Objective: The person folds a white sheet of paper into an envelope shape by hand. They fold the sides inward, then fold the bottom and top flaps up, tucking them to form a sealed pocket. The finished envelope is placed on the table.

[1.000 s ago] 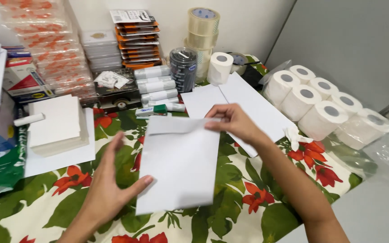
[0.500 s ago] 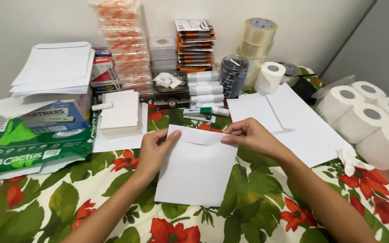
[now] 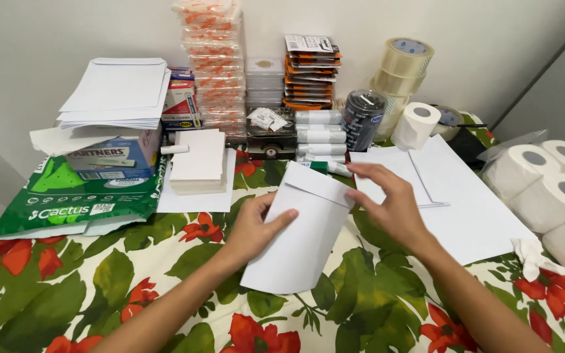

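Envelope (image 3: 299, 238): white, flap folded down at its top edge, lying tilted near the middle of the surface (image 3: 132, 287), which wore a cloth of green leaves and red flowers.
Left hand (image 3: 253, 225): rested on the envelope's left edge, thumb laid across the paper, fingers curled beneath; grip loosely closed on that edge.
Right hand (image 3: 393, 206): fingers spread open at the flap's right corner, fingertips at the paper; whether it pinched the flap could not be told.
Right of envelope: loose white sheets (image 3: 465, 202) lay flat, partly under the right hand.
Far right: toilet paper rolls (image 3: 544, 180) clustered at the surface's edge.
Behind envelope: a green-capped marker (image 3: 325, 167), glue sticks (image 3: 320, 134) in a row, and stacked tape rolls (image 3: 400, 65).
Left side: small white pad stack (image 3: 197, 160), green paper ream (image 3: 76, 196), and a pile of envelopes (image 3: 116, 91) on a box.
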